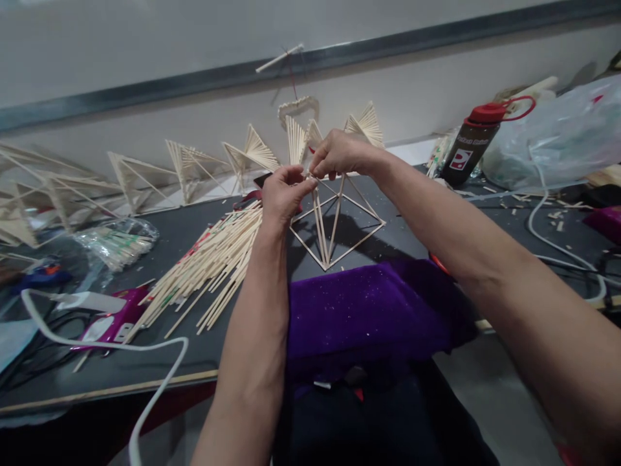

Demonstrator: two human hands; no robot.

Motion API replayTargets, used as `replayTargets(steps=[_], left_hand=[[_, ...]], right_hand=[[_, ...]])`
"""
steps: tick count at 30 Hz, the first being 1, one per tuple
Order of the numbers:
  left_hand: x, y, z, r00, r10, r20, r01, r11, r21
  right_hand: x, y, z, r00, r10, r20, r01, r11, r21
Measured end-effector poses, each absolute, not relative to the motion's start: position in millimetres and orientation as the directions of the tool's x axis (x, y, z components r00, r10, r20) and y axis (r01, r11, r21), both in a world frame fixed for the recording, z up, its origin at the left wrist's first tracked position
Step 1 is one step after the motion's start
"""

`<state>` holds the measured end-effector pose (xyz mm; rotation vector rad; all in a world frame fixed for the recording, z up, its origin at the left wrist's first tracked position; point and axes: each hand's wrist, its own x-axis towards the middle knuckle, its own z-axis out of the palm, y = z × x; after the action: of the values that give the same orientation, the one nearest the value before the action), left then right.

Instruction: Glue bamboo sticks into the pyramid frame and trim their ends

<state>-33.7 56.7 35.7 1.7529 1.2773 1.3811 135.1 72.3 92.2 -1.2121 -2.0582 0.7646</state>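
Observation:
A frame of thin wooden sticks (358,245) stands on the dark table in front of me, its square base flat and several sticks rising from it. My left hand (285,193) pinches the upper end of sticks at the frame's left side. Close beside it, my right hand (342,154) is closed at the same joint, thumb and fingers together. Whether a small piece sits between the right fingertips is too hidden to tell. To the left of my left forearm lies a loose pile of wooden sticks (208,259).
Fan-shaped stick models (182,171) line the wall. A purple cloth (359,317) covers the table's front edge. At right stand a dark bottle with a red lid (470,142) and a plastic bag (563,133). White cables (160,346) and a magenta power box (114,320) lie left.

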Motion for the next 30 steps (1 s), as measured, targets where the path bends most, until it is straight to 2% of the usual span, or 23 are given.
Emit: replayTargets(steps=[5, 9, 17, 23, 30], left_hand=[[-39, 55, 31, -0.083, 0.886, 0.456, 0.435, -0.379, 0.817], [-40, 50, 35, -0.083, 0.876, 0.474, 0.475, -0.384, 0.792], [-34, 48, 35, 0.04, 0.924, 0.381, 0.291, -0.376, 0.88], [-32, 48, 35, 0.049, 0.938, 0.342, 0.266, -0.342, 0.901], [-29, 51, 33, 0.063, 0.939, 0.339, 0.261, -0.344, 0.902]], right_hand=[[136, 79, 88, -0.341, 0.916, 0.212, 0.535, 0.374, -0.757], [135, 79, 89, -0.338, 0.917, 0.21, 0.535, 0.371, -0.759], [135, 72, 92, -0.321, 0.93, 0.178, 0.541, 0.334, -0.772], [138, 70, 93, -0.275, 0.949, 0.158, 0.534, 0.287, -0.795], [141, 63, 95, -0.315, 0.926, 0.208, 0.589, 0.363, -0.722]])
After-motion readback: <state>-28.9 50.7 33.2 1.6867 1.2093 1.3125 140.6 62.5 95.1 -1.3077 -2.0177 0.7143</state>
